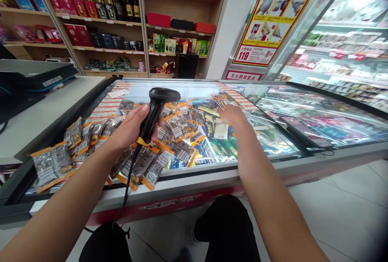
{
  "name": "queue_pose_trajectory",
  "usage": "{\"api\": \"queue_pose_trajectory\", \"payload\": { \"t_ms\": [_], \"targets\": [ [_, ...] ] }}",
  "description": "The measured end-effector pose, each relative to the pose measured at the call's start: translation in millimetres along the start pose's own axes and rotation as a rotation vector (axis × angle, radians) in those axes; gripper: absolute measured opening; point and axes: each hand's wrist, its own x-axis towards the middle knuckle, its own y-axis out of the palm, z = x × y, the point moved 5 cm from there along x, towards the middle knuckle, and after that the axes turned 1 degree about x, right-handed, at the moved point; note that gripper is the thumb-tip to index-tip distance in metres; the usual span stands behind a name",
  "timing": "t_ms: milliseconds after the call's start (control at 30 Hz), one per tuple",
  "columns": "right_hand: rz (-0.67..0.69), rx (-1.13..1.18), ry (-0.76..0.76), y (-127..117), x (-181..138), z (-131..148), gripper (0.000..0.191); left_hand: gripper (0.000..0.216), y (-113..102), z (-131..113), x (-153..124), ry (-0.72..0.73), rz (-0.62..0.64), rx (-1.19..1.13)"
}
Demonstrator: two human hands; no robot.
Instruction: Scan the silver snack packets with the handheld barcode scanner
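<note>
My left hand is wrapped round the handle of a black barcode scanner, its head up and its cable hanging down past the freezer's front edge. Below and around it many orange-edged snack packets lie heaped on the glass top of a chest freezer. My right hand reaches out to the far right of the heap, its fingers closed at another orange-edged packet. The fingertips are partly hidden, but they appear to touch that packet's edge.
The freezer's front rim runs before my knees. Frozen goods show through its glass. On the left stands a counter with a dark device. Shelves with boxes and bottles line the back; a second freezer stands right.
</note>
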Motion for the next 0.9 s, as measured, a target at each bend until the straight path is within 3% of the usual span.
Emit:
{"api": "queue_pose_trajectory", "payload": {
  "t_ms": [100, 300, 400, 467, 533, 600, 667, 767, 900],
  "targets": [
    [0.079, 0.015, -0.079, 5, -6, 7, 0.041, 0.055, 2, -2, 0, 0.006, 0.016, 0.006],
    [0.115, 0.180, -0.470, 19, -27, 51, 0.040, 0.054, 1, -3, 0, 0.008, -0.007, -0.003],
    [-0.034, 0.053, -0.358, 13, -20, 41, 0.043, 0.054, 1, -3, 0, -0.010, -0.025, 0.014],
    [0.019, -0.056, -0.164, 14, -13, 27, 0.053, 0.052, 1, -4, -1, -0.017, -0.037, 0.023],
    [0.157, -0.079, -0.041, 18, -10, 17, 0.061, 0.054, 2, -5, -2, -0.013, -0.020, 0.022],
    [0.232, -0.045, -0.028, 19, -10, 17, 0.059, 0.055, 3, -6, -2, -0.007, -0.004, 0.016],
    [0.213, 0.005, -0.041, 17, -10, 19, 0.057, 0.054, 3, -5, -1, -0.006, 0.000, 0.008],
    [0.112, 0.137, -0.054, 14, -10, 20, 0.054, 0.054, 3, -4, -1, -0.027, 0.010, 0.018],
    [-0.139, 0.449, -0.152, 4, -9, 25, 0.054, 0.058, 5, -7, -3, -0.035, 0.044, 0.037]
  ]
}}
